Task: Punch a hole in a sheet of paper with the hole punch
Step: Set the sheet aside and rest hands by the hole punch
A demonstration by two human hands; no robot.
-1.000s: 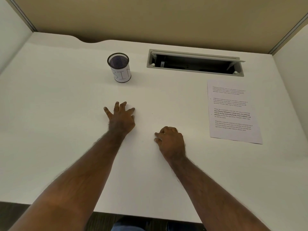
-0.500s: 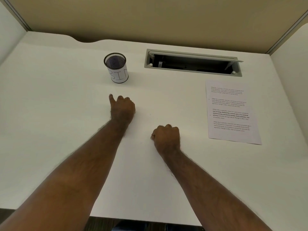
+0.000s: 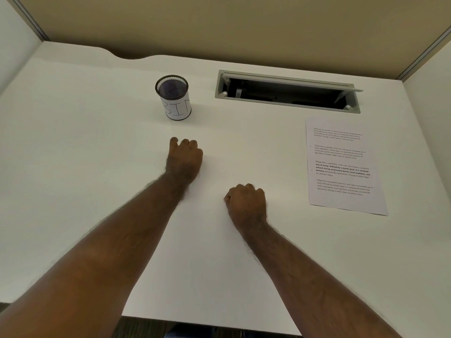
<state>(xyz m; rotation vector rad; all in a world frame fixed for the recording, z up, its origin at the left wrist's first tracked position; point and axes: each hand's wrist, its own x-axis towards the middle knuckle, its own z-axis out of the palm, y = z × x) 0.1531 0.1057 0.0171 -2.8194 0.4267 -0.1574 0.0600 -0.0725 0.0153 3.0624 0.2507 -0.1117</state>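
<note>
A printed sheet of paper (image 3: 344,167) lies flat on the right side of the white desk (image 3: 73,154). No hole punch is in view. My left hand (image 3: 184,159) rests on the desk near the middle, fingers curled into a fist, holding nothing. My right hand (image 3: 246,204) rests closer to me and to the right, also a closed fist with nothing in it. The paper lies well to the right of both hands, untouched.
A black mesh cup (image 3: 174,98) with a white label reading "BIN" stands just beyond my left hand. An open grey cable hatch (image 3: 288,92) is set into the desk at the back right. Partition walls (image 3: 219,25) enclose the desk on three sides.
My left hand's spread fingers have curled into a fist. My right hand has also tightened into a fist. Both hands stay in about the same place.
</note>
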